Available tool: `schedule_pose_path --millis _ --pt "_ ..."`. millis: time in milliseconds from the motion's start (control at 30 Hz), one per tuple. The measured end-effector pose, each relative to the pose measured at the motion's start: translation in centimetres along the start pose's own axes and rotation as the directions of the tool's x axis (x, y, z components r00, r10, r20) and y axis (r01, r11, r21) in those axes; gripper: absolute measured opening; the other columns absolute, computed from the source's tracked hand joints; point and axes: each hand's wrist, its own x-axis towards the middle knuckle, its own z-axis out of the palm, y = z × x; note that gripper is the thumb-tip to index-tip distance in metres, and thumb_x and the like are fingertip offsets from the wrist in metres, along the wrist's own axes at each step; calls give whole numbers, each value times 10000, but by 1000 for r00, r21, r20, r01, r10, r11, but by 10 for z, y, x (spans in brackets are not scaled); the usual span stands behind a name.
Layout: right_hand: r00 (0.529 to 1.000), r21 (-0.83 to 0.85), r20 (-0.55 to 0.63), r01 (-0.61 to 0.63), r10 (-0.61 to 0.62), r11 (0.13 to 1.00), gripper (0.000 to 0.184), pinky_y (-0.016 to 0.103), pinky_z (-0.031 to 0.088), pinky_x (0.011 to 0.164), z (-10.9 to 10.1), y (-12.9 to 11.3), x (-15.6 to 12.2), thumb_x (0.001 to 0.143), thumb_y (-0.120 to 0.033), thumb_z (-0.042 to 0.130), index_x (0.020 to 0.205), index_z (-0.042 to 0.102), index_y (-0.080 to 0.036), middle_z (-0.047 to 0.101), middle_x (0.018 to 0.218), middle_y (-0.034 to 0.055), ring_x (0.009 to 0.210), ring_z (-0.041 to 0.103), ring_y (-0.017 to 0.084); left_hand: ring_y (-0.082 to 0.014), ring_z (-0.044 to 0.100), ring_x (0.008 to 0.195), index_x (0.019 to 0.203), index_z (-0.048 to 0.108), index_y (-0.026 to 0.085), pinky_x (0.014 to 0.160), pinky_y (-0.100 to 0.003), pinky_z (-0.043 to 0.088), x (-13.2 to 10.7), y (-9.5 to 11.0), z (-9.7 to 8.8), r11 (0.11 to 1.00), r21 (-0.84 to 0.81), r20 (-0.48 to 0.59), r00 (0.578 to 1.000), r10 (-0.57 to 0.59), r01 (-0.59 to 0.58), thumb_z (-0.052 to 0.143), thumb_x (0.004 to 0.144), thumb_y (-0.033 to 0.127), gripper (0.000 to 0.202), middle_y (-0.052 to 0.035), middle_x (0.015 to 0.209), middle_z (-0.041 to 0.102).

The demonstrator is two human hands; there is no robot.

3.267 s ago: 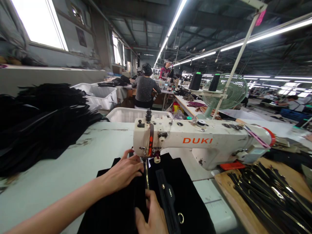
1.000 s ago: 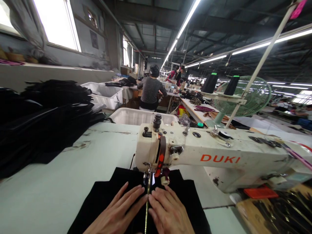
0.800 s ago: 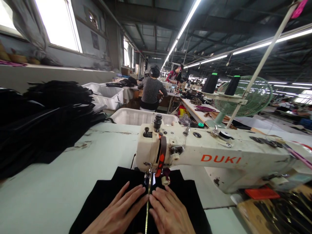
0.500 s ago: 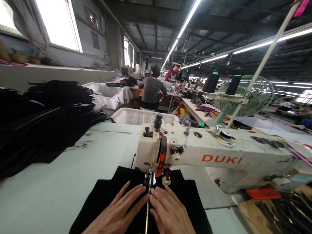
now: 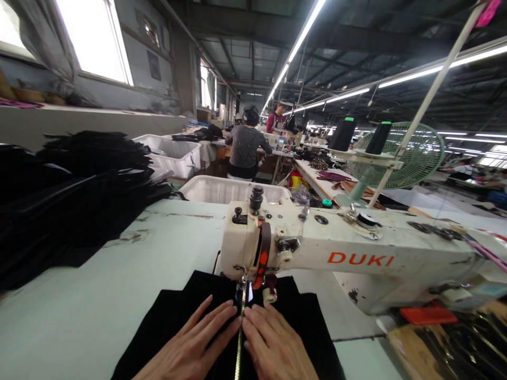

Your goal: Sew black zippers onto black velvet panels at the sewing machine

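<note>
Black fabric (image 5: pixel 170 322) lies flat under the head of a white sewing machine (image 5: pixel 301 243). Down its middle runs a gold-toothed zipper (image 5: pixel 238 353), leading up to the needle and presser foot area. My left hand (image 5: pixel 194 338) rests flat on the cloth left of the zipper, fingers stretched out toward the foot. On the other side, my right hand (image 5: pixel 273 338) lies flat too, its fingertips close beside the zipper. Both sets of fingertips are just in front of the presser foot. The undersides of both hands are hidden.
Stacked black fabric pieces (image 5: pixel 79 200) cover the table's left side. Behind the machine stands a white plastic bin (image 5: pixel 233 187). At right are a red object (image 5: pixel 428 315) and several zippers (image 5: pixel 455 343). Thread cones (image 5: pixel 343 136) and a green fan (image 5: pixel 420 153) rise behind. A co-worker (image 5: pixel 246 148) sits ahead.
Both hands stay almost in the same place on the fabric. The farther co-worker in red has shifted slightly left. Little else differs.
</note>
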Motion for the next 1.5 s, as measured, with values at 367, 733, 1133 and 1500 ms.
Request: schedule_pose_path --millis 367,733,1133,1500 --pt "995 47 102 -10 6 999 249 329 446 1089 -11 14 16 950 -147 553 1179 650 -156 748 1104 62 1031 706 192 -317 493 1334 1527 354 204 1077 -449 428 2 -6 1 999 53 111 994 -17 11 700 802 282 807 -104 1504 461" --pt "994 67 102 -55 48 996 287 337 462 1074 -14 15 22 990 -124 461 1209 629 -202 748 1105 48 1008 715 172 -351 531 1291 1484 439 196 1014 -482 488 9 -12 -2 999 34 119 992 -39 35 709 764 270 773 -149 1453 515" --pt "984 44 178 -38 30 998 309 358 520 1025 -7 24 13 962 -125 524 1251 616 -181 726 1150 61 1077 688 202 -374 488 1315 1477 456 203 961 -478 528 7 -14 1 996 57 136 988 -70 63 691 832 348 702 -165 1467 493" --pt "888 85 423 -235 179 968 337 473 394 1137 -43 -9 16 963 -146 541 1294 597 -122 611 1348 119 1275 550 245 -320 360 1415 1475 429 127 1109 -586 335 5 17 -18 995 -18 327 941 -83 94 458 1030 374 510 -192 1510 434"
